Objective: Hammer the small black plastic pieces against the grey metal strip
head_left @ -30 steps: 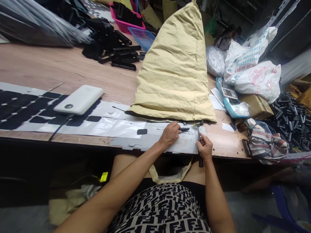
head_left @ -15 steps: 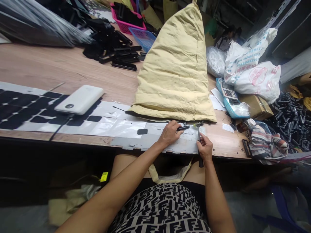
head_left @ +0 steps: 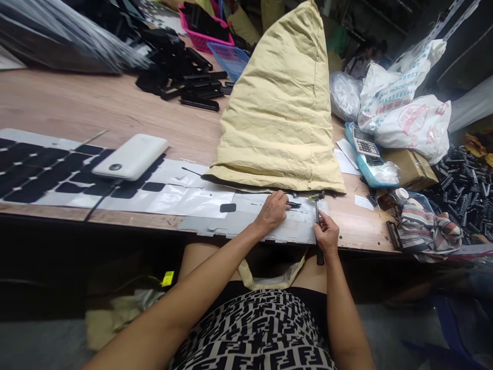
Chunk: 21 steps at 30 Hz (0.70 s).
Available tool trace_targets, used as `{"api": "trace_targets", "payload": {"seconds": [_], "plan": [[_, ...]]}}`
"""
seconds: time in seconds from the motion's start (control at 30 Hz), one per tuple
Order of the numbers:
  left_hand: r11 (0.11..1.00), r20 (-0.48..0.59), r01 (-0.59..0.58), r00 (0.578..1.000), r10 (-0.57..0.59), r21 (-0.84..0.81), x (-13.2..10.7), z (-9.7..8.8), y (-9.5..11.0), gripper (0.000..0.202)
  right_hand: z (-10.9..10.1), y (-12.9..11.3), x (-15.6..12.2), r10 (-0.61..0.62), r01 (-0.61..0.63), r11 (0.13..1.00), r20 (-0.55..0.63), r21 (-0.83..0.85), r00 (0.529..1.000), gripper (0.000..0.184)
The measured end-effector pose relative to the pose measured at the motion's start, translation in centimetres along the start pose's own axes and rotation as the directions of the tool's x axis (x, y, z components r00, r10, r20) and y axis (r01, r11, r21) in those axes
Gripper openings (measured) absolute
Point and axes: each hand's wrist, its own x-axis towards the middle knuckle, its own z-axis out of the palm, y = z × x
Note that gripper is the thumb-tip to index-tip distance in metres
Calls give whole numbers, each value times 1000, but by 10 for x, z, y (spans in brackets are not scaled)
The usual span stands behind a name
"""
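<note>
My left hand (head_left: pixel 272 211) rests near the table's front edge, fingers closed on a thin black strip (head_left: pixel 294 204) that lies on a grey metal plate (head_left: pixel 246 226). My right hand (head_left: pixel 326 234) grips the handle of a small hammer (head_left: pixel 317 206), whose head sits just right of the strip's tip, low over the plate. The hammer's handle end (head_left: pixel 320 258) hangs past the table edge. A large tan sack (head_left: pixel 281 108) stands right behind both hands.
A white power bank (head_left: pixel 130 156) lies on a sheet with black pads (head_left: pixel 42 177) at left. Black parts (head_left: pixel 181 77), pink (head_left: pixel 200 38) and blue baskets (head_left: pixel 227 59) sit at the back. A calculator (head_left: pixel 364 145), plastic bags (head_left: pixel 404 113), a cardboard box (head_left: pixel 410 167) and cloth (head_left: pixel 427 231) crowd the right.
The left hand has shifted slightly right along the plate with the black strip. The right hand and hammer have barely moved.
</note>
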Motion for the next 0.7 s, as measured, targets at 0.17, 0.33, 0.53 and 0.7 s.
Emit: {"api": "trace_targets", "payload": {"seconds": [0.17, 0.33, 0.53, 0.7], "plan": [[999, -15, 9, 1000, -10, -38, 0, 3, -4, 10, 0, -1, 0, -6, 6, 1000, -1, 3, 1000, 51], [977, -40, 30, 998, -39, -210, 1, 1, -8, 8, -1, -2, -3, -46, 45, 998, -4, -42, 999, 50], [956, -43, 62, 996, -77, -286, 3, -1, -9, 13, -2, -18, -12, -167, 165, 981, -10, -102, 986, 48], [957, -34, 77, 995, -90, -280, 4, -3, -8, 9, 2, -36, -17, -210, 215, 972, 65, -97, 976, 46]]}}
